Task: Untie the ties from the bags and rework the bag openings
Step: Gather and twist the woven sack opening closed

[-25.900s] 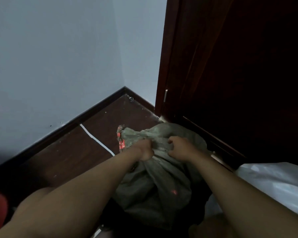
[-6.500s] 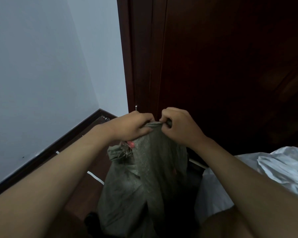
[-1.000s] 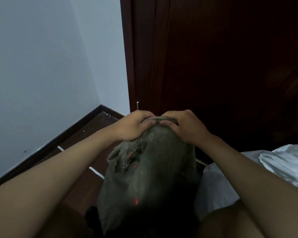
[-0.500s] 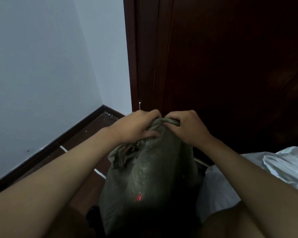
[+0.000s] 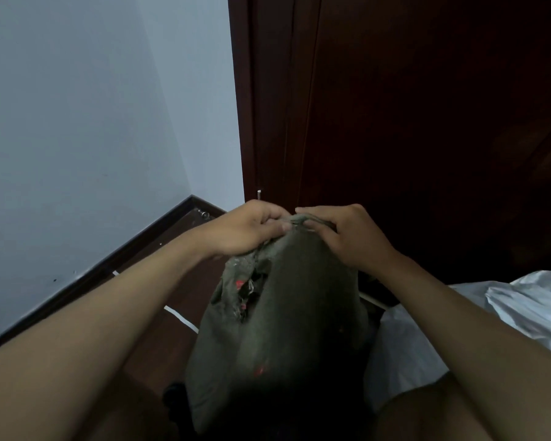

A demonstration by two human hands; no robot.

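A grey-green woven sack (image 5: 287,316) stands upright on the floor in front of me, its top bunched together. My left hand (image 5: 245,229) pinches the gathered top edge from the left, thumb and fingers closed on the fabric. My right hand (image 5: 347,237) grips the same rolled edge from the right, fingers curled over it. A frayed, torn flap with red marks (image 5: 242,284) hangs on the sack's left side below my left hand. No separate tie is visible; the knot area is hidden under my fingers.
A dark wooden door (image 5: 411,122) stands right behind the sack. A white plastic bag (image 5: 522,310) lies at the right. The pale wall (image 5: 77,122) and dark skirting (image 5: 124,249) run along the left. A white strip (image 5: 180,318) lies on the brown floor.
Both hands have stayed on the sack's top, shifting their fingers along the bunched edge. The sack's top sits slightly lower and the torn flap is more exposed than half a second ago.
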